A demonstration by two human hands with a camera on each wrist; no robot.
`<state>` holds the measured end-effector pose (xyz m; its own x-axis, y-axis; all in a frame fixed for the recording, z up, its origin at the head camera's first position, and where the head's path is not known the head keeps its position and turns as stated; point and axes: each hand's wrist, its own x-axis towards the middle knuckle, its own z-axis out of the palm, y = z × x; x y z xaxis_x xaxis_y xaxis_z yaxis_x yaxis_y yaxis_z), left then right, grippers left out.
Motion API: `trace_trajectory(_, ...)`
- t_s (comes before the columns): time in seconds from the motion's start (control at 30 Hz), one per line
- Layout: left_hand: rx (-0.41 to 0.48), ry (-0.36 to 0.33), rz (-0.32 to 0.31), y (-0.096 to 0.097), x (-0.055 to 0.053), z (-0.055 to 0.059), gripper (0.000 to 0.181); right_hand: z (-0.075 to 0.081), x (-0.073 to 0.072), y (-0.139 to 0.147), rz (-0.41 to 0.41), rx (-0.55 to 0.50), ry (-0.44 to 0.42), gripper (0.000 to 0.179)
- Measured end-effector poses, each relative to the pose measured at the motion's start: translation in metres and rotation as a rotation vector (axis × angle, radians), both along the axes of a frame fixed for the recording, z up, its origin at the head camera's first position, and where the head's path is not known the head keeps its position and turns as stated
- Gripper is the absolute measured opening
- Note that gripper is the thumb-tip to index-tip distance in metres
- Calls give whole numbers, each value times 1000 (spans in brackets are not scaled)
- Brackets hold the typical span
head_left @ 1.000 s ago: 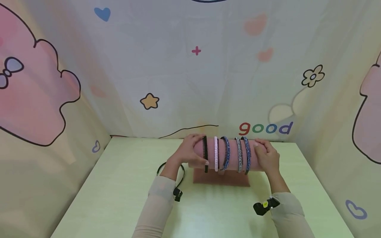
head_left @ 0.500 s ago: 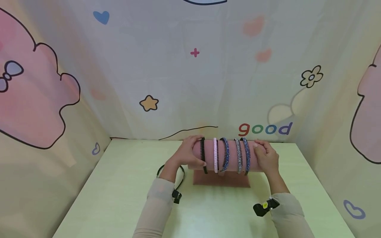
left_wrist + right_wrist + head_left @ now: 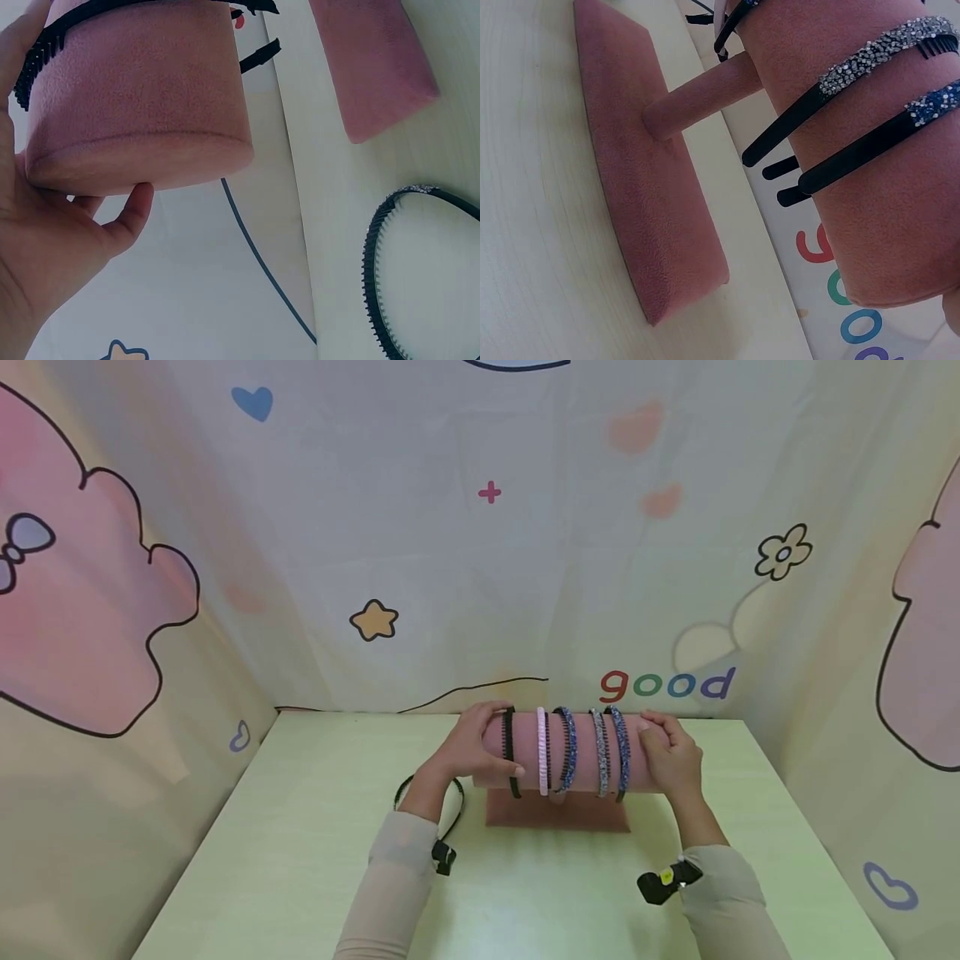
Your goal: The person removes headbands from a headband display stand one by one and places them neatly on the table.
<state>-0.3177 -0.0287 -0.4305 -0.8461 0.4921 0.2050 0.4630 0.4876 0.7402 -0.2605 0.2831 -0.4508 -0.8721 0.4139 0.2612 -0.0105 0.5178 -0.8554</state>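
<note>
A printed cloth (image 3: 420, 527) is hanging behind the pale table's (image 3: 292, 852) far edge. The coloured word "good" (image 3: 670, 685) is showing just above that edge, near the far right corner, and a flower (image 3: 783, 554) is showing higher. An orange star (image 3: 374, 620) is sitting nearer the far left corner. Beyond the left edge, a large pink shape (image 3: 82, 610) is spreading.

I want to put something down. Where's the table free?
The pale wooden table is bare left of the curved black toothed headband and in front of the pink plush rectangular base. Crowded: the pink plush cylinder, with five arched headbands, left hand and right hand.
</note>
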Motion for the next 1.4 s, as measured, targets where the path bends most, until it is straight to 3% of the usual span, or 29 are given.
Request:
trace_trajectory(0.47, 10, -63, -22, -5, -3, 2, 99, 0, -1, -1, 13, -36, 18, 32)
trace_trajectory(1.07, -18, -60, -13, -8, -9, 8, 103, -1, -6, -1, 8, -33, 82, 29)
trace_trajectory(1.4, 8, -82, -14, -8, -10, 0, 102, -3, -4, 1, 12, -32, 67, 30)
